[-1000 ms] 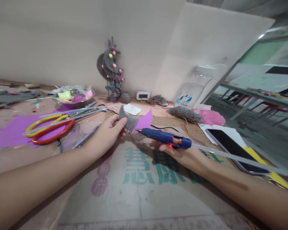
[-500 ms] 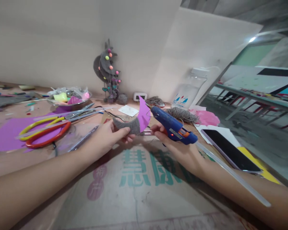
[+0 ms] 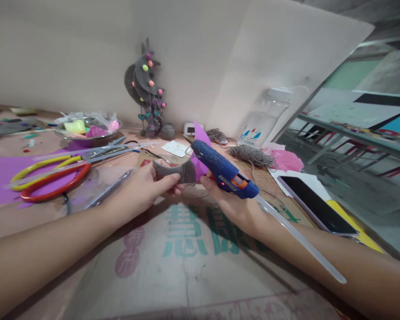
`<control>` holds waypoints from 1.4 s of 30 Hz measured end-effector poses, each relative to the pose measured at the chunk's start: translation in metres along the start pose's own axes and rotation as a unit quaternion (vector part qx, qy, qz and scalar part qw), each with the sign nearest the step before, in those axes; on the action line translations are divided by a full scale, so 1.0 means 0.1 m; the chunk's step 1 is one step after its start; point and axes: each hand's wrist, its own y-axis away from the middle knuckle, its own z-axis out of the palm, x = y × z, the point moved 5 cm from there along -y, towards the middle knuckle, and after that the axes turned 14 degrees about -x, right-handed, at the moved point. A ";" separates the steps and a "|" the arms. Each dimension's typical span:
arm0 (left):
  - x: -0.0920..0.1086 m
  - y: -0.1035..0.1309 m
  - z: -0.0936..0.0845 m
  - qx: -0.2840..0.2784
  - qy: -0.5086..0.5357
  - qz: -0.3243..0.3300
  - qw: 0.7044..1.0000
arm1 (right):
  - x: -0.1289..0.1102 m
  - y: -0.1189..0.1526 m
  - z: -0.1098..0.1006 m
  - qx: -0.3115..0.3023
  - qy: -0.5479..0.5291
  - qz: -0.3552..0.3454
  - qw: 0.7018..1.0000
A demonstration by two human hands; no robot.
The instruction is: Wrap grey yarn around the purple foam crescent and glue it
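Observation:
My left hand pinches a purple crescent whose left part is wrapped in grey yarn. The bare purple tip points up. My right hand is closed around a blue glue gun with a lit red light. The gun's nozzle end is at the crescent, over its purple part near the edge of the wrapping. A clear glue stick sticks out of the gun's back, above my right forearm. The fingertips of my right hand are beside the crescent's lower right edge.
Scissors with yellow and red handles lie on purple sheet at left, near a pen and a metal bowl. Behind are a hanging moon ornament, grey yarn bundle and bottle. A phone lies right.
The glue gun has moved left, its nozzle end now over the crescent instead of to its right. The view has shifted slightly. My left hand still holds the crescent.

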 end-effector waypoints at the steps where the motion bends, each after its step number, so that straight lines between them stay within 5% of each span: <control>1: -0.01 0.00 0.00 0.002 -0.001 -0.001 1.000 | 0.01 0.00 -0.01 0.002 0.002 0.002 1.000; 9: -0.03 0.01 0.02 0.003 0.015 0.016 1.000 | 0.04 0.04 0.02 -0.053 0.007 0.024 0.998; 31: -0.01 0.01 0.02 0.017 0.014 -0.015 1.000 | 0.10 0.01 0.06 -0.024 0.087 -0.058 0.994; 42: -0.03 -0.01 -0.10 0.053 0.029 0.029 0.998 | 0.01 0.00 -0.17 0.008 0.076 -0.063 0.995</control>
